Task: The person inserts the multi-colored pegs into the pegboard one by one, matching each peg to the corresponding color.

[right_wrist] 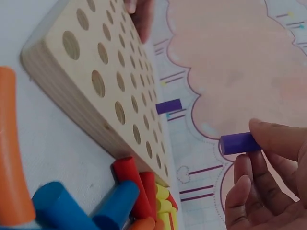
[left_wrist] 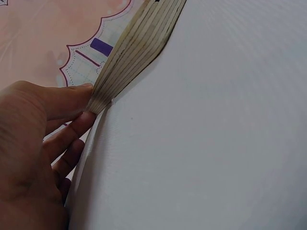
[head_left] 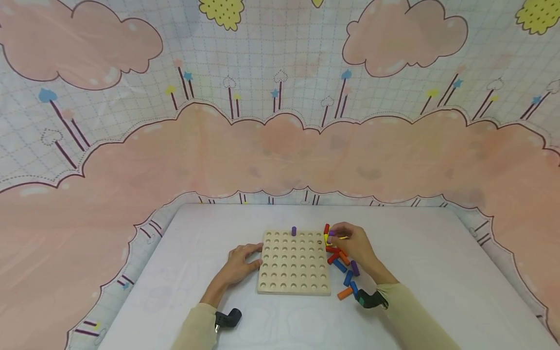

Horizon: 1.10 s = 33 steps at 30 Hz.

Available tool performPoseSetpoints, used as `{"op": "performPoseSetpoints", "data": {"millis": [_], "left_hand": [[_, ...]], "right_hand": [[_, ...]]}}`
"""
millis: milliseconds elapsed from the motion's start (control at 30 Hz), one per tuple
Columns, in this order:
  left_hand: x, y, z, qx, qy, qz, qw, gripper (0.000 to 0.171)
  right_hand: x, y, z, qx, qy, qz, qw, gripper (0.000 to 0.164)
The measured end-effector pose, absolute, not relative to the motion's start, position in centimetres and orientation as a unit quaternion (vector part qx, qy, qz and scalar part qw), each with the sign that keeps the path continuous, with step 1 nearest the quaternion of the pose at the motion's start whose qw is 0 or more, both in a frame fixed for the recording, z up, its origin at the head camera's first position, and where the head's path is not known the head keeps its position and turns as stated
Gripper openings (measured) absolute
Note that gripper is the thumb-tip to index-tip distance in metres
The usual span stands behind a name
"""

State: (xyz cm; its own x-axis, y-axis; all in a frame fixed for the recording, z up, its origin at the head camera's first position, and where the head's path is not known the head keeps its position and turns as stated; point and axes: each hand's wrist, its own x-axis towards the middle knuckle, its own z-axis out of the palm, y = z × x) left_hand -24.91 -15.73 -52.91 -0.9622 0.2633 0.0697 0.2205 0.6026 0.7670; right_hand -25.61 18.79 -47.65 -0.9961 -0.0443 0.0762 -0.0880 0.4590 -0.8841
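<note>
A wooden board (head_left: pixel 293 262) with rows of round holes lies on the table. One purple peg (head_left: pixel 294 231) stands upright at its far row. My left hand (head_left: pixel 239 262) rests at the board's left edge, its thumb and fingertips touching the side; in the left wrist view these fingers (left_wrist: pixel 72 129) meet the layered wood edge (left_wrist: pixel 129 52). Off the board's far right corner, my right hand (head_left: pixel 352 241) pinches a second purple peg (right_wrist: pixel 237 143) between thumb and fingers. In the right wrist view this peg lies almost level, above the loose pegs.
Loose pegs lie in a heap along the board's right side: red (head_left: pixel 333 249), yellow (right_wrist: pixel 163 206), blue (head_left: pixel 339 265) and orange (head_left: pixel 344 293), with another purple peg (head_left: pixel 355 268) among them. The white table (head_left: pixel 144 301) ends at a cloud-patterned cloth (head_left: pixel 280 155).
</note>
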Motion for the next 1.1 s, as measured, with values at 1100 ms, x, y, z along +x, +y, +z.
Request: {"op": "performPoseSetpoints", "data": {"millis": [1100], "left_hand": [[-24.5, -16.1, -53.0, 0.139, 0.889, 0.435, 0.030, 0.048]], "right_hand": [[-29.9, 13.1, -49.4, 0.005, -0.818, 0.574, 0.038, 0.022]]}}
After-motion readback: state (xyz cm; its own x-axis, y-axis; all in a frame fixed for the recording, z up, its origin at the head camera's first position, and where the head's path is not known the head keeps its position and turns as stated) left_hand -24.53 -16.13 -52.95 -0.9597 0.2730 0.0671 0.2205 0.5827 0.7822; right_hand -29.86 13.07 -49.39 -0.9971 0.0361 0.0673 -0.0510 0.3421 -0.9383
